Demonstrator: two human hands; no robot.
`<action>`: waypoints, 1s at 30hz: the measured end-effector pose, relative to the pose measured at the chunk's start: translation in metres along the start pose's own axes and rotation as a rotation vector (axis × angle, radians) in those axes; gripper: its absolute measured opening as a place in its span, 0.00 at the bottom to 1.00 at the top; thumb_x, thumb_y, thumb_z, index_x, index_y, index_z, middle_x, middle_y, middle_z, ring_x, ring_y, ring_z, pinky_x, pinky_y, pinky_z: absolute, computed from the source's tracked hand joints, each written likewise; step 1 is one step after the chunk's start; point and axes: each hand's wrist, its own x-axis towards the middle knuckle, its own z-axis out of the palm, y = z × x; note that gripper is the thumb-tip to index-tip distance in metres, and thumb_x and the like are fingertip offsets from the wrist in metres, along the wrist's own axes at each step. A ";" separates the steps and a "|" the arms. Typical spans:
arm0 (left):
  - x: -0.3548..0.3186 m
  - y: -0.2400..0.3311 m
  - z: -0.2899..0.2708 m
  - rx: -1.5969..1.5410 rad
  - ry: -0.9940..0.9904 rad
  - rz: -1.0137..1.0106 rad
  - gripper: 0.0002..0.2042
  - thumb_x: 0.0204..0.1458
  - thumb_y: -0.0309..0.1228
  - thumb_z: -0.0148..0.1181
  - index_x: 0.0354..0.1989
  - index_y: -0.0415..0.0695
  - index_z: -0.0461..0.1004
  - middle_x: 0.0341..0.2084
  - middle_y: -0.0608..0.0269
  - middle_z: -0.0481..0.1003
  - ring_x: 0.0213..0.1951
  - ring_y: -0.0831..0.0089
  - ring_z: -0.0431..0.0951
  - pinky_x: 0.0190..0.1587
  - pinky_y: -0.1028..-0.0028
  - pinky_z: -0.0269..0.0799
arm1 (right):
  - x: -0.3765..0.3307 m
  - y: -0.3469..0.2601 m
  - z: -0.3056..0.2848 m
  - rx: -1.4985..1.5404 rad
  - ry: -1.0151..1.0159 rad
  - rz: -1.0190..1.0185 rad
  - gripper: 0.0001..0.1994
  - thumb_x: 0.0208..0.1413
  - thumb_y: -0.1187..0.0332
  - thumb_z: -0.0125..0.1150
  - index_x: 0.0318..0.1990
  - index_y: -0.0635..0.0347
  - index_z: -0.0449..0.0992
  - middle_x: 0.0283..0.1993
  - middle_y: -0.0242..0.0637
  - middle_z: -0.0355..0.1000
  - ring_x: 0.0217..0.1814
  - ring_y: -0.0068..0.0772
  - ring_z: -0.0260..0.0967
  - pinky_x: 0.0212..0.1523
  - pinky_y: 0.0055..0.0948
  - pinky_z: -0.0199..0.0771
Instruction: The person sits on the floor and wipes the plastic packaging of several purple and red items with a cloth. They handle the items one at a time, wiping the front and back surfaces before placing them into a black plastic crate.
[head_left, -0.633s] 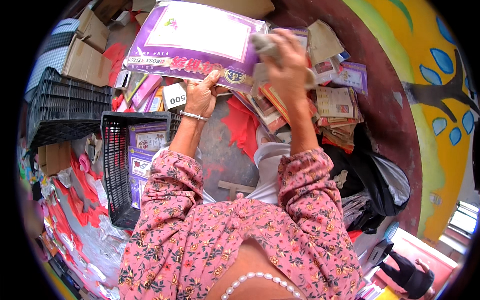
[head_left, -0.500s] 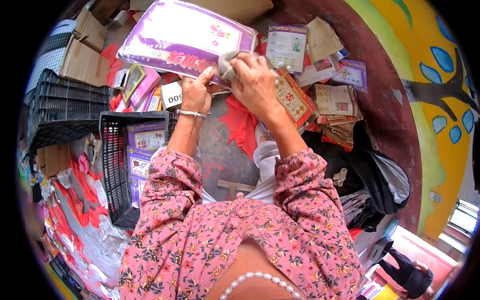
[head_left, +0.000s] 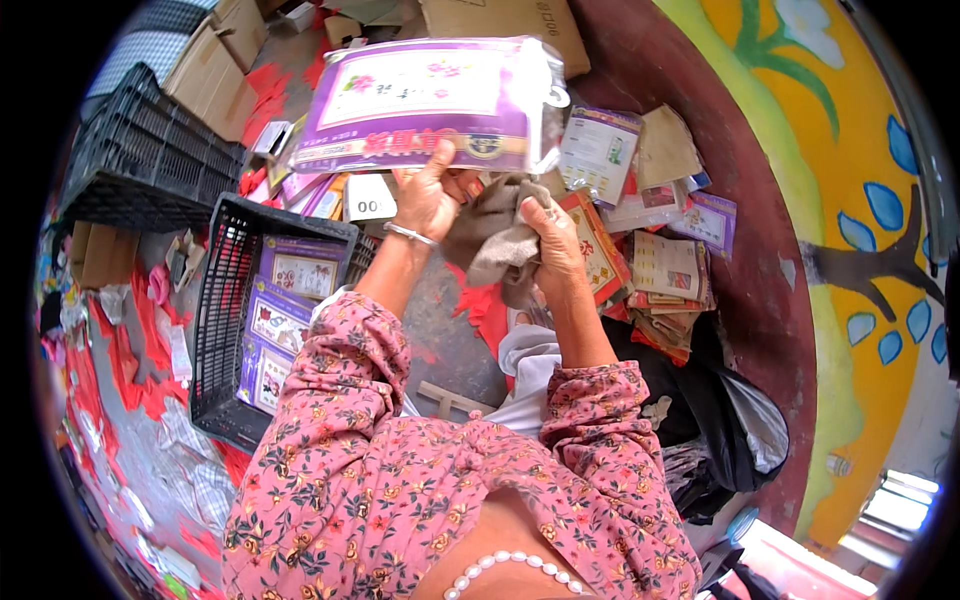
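Note:
My left hand (head_left: pixel 428 200) pinches the near edge of a flat purple package (head_left: pixel 345 110) in clear plastic, thumb on top and fingers underneath. The package has a white floral panel, and a white plastic hanger (head_left: pixel 555 98) shows at its right end. In my right hand (head_left: pixel 560 245) a crumpled grey-brown cloth (head_left: pixel 490 240) is bunched, hanging loosely just below the package's near edge. The cloth reaches close to my left fingers; I cannot tell whether it touches them.
A black plastic crate (head_left: pixel 215 330) holding purple packages (head_left: pixel 275 318) stands at my left, with stacked black crates (head_left: pixel 140 160) beyond. Stacked packets and booklets (head_left: pixel 665 270) lie to the right, near a black bag (head_left: pixel 690 400). Red scraps (head_left: pixel 140 350) litter the floor, and cardboard (head_left: pixel 510 30) lies at the far side.
The cloth has come off the package's surface, and my right hand has drawn back toward me with it. The package has turned and shifted right, still in my left hand.

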 end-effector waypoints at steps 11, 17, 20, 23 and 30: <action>-0.032 -0.013 0.026 0.264 -0.130 -0.170 0.08 0.51 0.27 0.53 0.37 0.38 0.70 0.35 0.59 0.73 0.39 0.70 0.73 0.44 0.71 0.70 | 0.013 -0.004 0.020 0.243 0.183 -0.351 0.16 0.50 0.66 0.57 0.46 0.63 0.66 0.38 0.36 0.69 0.36 0.29 0.69 0.37 0.28 0.71; -0.027 -0.010 0.009 0.748 -0.406 -0.255 0.09 0.45 0.27 0.60 0.35 0.38 0.73 0.32 0.62 0.74 0.33 0.74 0.73 0.38 0.77 0.67 | 0.000 -0.053 -0.006 0.374 0.129 -0.340 0.16 0.54 0.64 0.52 0.46 0.66 0.66 0.42 0.39 0.69 0.42 0.34 0.68 0.45 0.34 0.68; -0.027 -0.015 0.005 0.722 -0.475 -0.277 0.12 0.45 0.24 0.57 0.40 0.38 0.71 0.35 0.59 0.73 0.40 0.69 0.72 0.43 0.73 0.68 | 0.009 -0.059 -0.040 0.488 -0.019 -0.383 0.17 0.55 0.62 0.50 0.46 0.67 0.66 0.43 0.41 0.69 0.43 0.36 0.68 0.46 0.37 0.67; -0.026 -0.008 -0.001 0.736 -0.353 -0.443 0.15 0.46 0.21 0.54 0.45 0.38 0.67 0.41 0.55 0.72 0.44 0.65 0.71 0.48 0.69 0.68 | 0.013 -0.062 -0.073 0.592 -0.027 -0.398 0.19 0.54 0.60 0.52 0.46 0.67 0.66 0.43 0.41 0.69 0.43 0.36 0.68 0.47 0.36 0.67; 0.023 0.008 -0.085 0.741 0.223 -0.363 0.17 0.53 0.30 0.48 0.51 0.39 0.62 0.43 0.56 0.68 0.40 0.70 0.71 0.42 0.73 0.69 | -0.007 -0.084 -0.112 0.453 0.063 -0.463 0.19 0.52 0.59 0.54 0.44 0.66 0.68 0.40 0.41 0.71 0.38 0.34 0.71 0.42 0.33 0.70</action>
